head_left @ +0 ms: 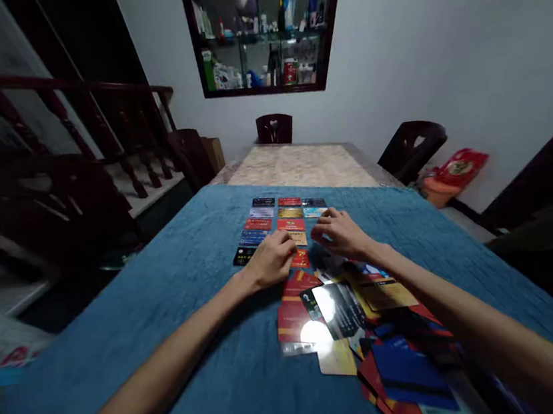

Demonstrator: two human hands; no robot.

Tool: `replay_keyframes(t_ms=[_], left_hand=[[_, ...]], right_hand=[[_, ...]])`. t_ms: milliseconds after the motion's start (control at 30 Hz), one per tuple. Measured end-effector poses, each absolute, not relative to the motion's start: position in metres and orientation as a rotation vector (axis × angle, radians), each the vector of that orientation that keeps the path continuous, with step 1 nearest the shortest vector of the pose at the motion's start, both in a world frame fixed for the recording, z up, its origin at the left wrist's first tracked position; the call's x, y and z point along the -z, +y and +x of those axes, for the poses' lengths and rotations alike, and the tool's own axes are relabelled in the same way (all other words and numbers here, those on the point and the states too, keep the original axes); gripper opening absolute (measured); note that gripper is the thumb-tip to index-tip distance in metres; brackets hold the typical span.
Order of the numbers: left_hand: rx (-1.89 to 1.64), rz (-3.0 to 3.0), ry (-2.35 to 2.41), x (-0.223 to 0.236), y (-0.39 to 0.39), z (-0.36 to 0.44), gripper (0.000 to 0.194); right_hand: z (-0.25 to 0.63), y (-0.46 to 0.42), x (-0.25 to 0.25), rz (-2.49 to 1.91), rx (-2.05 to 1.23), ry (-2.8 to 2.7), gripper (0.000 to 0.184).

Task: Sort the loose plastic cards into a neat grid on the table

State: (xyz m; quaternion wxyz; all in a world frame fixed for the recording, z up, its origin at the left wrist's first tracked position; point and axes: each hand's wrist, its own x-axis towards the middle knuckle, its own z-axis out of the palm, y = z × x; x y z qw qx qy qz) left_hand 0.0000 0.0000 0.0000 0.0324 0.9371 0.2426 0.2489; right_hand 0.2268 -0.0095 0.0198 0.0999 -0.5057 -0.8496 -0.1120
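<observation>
Bank-style cards lie in three columns on a blue cloth (pixel 203 263). My left hand (pixel 273 259) is closed, fingertips at the left edge of a red card (pixel 301 258) at the near end of the middle column. It partly covers a tan card (pixel 299 238) and a black card (pixel 242 256). My right hand (pixel 341 231) hovers low by the right column, fingers bent and apart, nearest a light blue card (pixel 313 212); no card shows in it. Below it spreads a loose pile of cards, with a shiny black card (pixel 342 310) and a blue card (pixel 410 368) on top.
Past the cloth, the bare stone tabletop (pixel 296 161) continues toward a dark chair (pixel 275 128). Another chair (pixel 413 146) stands on the right, beside a red bag (pixel 463 169). A wooden railing (pixel 60 86) runs along the left. My right forearm crosses over the pile.
</observation>
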Motion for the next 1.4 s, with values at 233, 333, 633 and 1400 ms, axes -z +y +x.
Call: replay_keyframes(t_ms=[233,333,633,1400], left_hand=[[-0.692,2.852,0.568,0.007,-0.042,0.0,0.016],[-0.631,2.822,0.46,0.006,-0.06,0.002,0.025],[-0.422,2.826,0.375,0.011,-0.075,0.005,0.037],[-0.348,2.964,0.462,0.002,-0.073,-0.017,0.03]], right_hand=[[0.237,-0.053,-0.002,-1.355,0.369,-2.498,0.015],[0.238,-0.073,0.005,-1.31,0.375,-2.477,0.013],[0.233,-0.122,0.017,-1.32,0.406,-2.352,0.014],[0.207,-0.155,0.015,-1.36,0.159,-2.402,0.03]])
